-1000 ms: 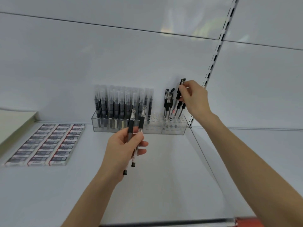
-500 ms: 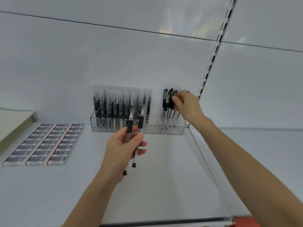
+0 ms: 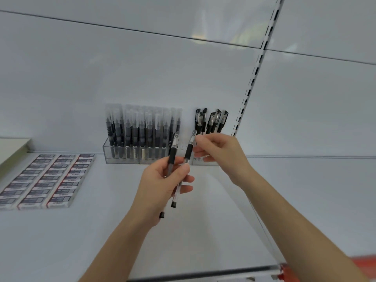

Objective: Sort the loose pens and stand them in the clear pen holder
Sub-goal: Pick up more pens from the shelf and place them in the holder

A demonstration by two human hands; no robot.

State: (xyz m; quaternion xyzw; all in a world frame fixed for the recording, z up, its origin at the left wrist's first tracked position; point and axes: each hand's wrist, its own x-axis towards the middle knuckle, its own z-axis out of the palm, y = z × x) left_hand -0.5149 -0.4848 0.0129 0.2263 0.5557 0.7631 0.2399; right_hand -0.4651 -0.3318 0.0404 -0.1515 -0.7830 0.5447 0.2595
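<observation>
Left hand [image 3: 160,186] grips two pens [image 3: 173,155]; right hand [image 3: 221,151] pinches one's top.

A pale grey, smooth back panel [image 3: 122,78] fills the upper part of the view, crossed by a thin dark horizontal seam [image 3: 122,28]. A white metal upright with a row of black slots [image 3: 255,74] runs down it on the right. A soft blurred reflection of light [image 3: 203,35] lies on the panel. Below is a flat white shelf board [image 3: 101,241] with a grey metal front rail [image 3: 203,274] and a red strip [image 3: 362,267] at the right corner.

Two tilted pens [image 3: 172,157] near clear holder [image 3: 130,160]
</observation>
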